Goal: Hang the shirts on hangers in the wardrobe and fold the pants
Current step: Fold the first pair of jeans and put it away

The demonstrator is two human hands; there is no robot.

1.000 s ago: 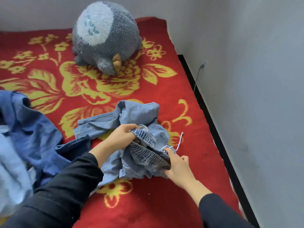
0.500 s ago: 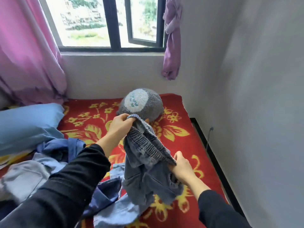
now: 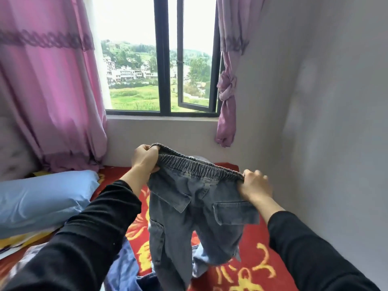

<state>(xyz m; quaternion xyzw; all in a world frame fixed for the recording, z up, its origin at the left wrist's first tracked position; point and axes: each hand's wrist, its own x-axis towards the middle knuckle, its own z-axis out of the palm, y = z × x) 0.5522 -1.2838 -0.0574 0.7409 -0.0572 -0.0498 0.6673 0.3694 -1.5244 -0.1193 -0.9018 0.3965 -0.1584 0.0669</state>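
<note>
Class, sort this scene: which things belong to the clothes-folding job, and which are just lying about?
Job: grey jeans, gripped by left hand and right hand; blue clothes beneath.
Lying about: blue pillow, pink curtains, floral blanket.

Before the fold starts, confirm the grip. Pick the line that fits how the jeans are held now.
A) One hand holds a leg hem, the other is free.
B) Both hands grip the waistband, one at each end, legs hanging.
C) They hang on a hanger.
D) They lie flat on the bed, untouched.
B: the left hand and right hand each grip an end of the waistband, and the jeans hang down over the blanket.
</note>
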